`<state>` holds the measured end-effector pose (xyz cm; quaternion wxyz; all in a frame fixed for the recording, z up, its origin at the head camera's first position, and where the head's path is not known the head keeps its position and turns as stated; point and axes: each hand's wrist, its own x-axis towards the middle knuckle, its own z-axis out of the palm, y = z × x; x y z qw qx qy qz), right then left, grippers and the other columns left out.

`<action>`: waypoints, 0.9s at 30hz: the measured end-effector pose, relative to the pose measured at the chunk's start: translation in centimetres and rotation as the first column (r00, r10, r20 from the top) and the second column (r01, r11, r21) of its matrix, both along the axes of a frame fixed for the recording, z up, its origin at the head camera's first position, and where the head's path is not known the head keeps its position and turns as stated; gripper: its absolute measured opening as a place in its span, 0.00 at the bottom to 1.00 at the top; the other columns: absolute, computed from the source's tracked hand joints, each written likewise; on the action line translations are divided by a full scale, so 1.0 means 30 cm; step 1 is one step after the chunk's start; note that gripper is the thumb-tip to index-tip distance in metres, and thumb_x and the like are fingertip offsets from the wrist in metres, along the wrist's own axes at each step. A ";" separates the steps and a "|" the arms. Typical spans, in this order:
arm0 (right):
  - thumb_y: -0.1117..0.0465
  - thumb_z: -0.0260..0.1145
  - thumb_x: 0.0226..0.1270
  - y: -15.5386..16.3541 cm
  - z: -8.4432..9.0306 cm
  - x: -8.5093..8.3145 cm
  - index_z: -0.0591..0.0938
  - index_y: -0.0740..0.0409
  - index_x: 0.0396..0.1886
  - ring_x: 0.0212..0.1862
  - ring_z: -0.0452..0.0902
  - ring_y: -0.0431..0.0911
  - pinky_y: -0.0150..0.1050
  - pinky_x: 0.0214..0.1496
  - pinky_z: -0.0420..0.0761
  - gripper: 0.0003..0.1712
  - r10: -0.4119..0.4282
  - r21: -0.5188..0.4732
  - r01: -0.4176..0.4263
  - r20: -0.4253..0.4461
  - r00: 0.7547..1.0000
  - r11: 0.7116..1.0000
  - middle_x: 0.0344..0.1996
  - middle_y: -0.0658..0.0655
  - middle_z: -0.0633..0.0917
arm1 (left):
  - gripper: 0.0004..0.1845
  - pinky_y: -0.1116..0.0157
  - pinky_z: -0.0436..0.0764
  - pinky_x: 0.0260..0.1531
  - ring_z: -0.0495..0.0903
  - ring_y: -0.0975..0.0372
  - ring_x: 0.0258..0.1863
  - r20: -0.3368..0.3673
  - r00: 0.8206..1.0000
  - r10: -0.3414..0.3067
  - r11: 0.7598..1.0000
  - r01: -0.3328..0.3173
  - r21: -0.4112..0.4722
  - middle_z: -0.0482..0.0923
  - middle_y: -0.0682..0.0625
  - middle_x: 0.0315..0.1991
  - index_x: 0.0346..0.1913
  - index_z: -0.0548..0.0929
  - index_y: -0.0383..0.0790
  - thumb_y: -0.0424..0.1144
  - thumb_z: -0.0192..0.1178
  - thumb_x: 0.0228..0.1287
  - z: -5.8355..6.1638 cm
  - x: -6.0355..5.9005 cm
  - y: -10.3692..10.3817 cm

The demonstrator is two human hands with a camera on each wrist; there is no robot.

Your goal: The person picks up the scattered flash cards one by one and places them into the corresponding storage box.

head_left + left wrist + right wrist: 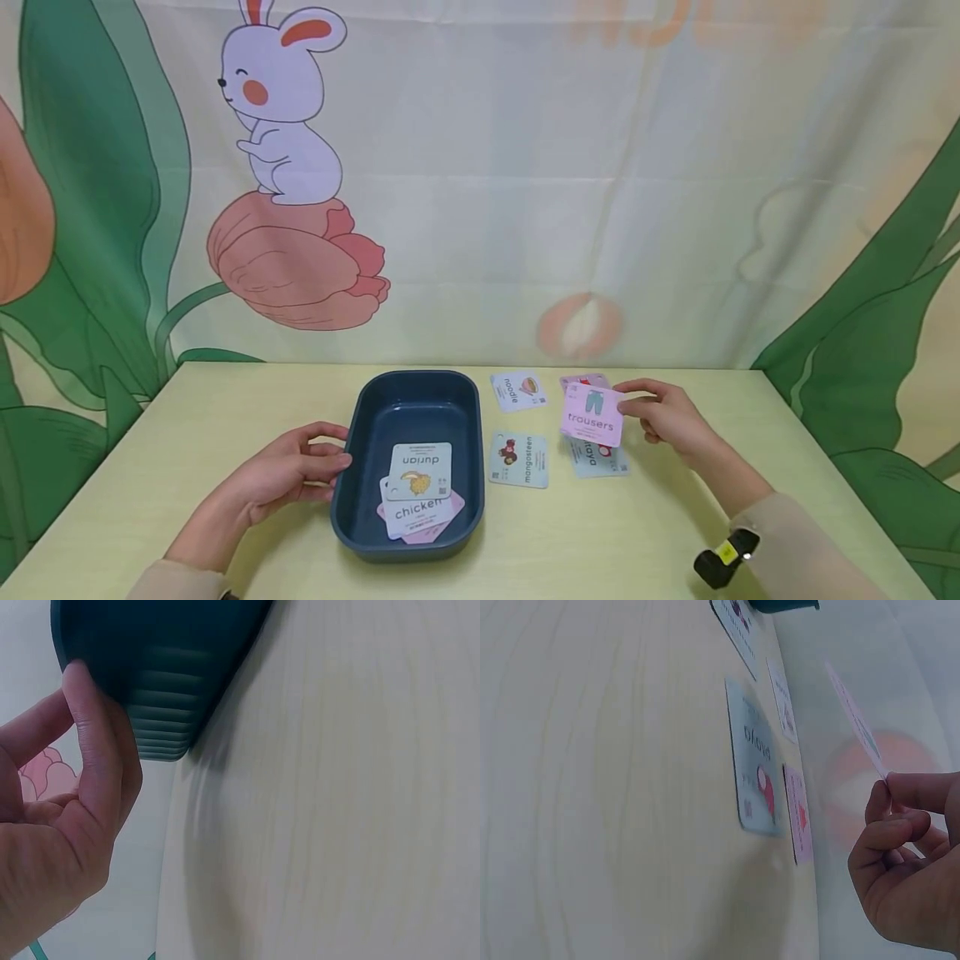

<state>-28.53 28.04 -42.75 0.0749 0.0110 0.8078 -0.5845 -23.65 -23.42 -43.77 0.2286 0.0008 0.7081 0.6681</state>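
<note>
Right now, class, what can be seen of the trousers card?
The trousers card is thin, pink and squarish with rounded corners, seemingly stiff paper. It shows teal trousers above the word "trousers". The right hand pinches its edge, holding it tilted above the table; in the head view it partly covers a pale blue card and another pink card.

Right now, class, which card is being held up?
The pink "trousers" card, pinched by the right hand; every other visible card lies on the table or in the navy tray.
</note>
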 end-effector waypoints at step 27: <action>0.67 0.66 0.71 -0.267 0.034 0.024 0.80 0.64 0.60 0.19 0.52 0.43 0.34 0.22 0.55 0.19 0.176 -0.123 -0.174 0.007 0.984 0.977 0.39 0.56 0.85 | 0.30 0.61 0.86 0.38 0.83 0.55 0.36 0.012 1.000 0.018 1.000 -0.018 -0.014 0.79 0.41 0.46 0.70 0.61 0.30 0.33 0.62 0.74 -0.008 -0.005 0.003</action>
